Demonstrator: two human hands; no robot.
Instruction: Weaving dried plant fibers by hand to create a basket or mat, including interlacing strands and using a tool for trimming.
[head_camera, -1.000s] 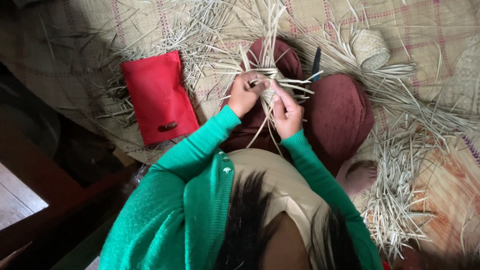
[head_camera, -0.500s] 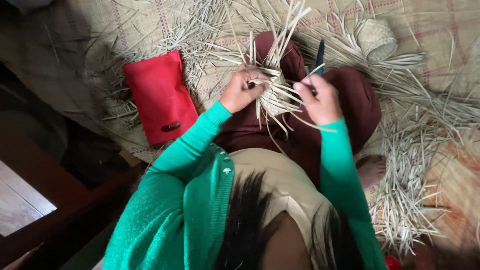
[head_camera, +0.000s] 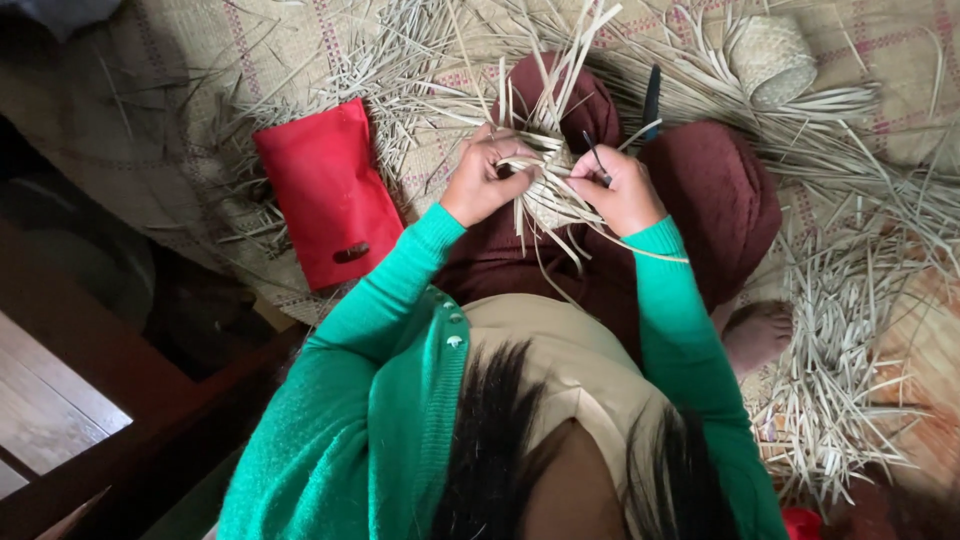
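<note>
While your left hand (head_camera: 483, 180) pinches the small pale woven straw piece (head_camera: 545, 190) over your lap, keep its loose strips taut; your right hand (head_camera: 617, 190) is closed on a thin dark tool (head_camera: 596, 155). Fingers hide the weave's centre and the tool's tip.

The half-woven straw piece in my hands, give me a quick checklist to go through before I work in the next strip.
1. Left hand has a grip on the straw piece: ok.
2. Right hand holds the thin dark tool: ok.
3. Tool tip clear of the left fingers: cannot tell, straw hides it.
4. Loose strips lie on the mat by the right knee: ok.
5. Small woven basket and red pouch sit apart from the work: ok.
6. Weave tightness: cannot tell.
</note>
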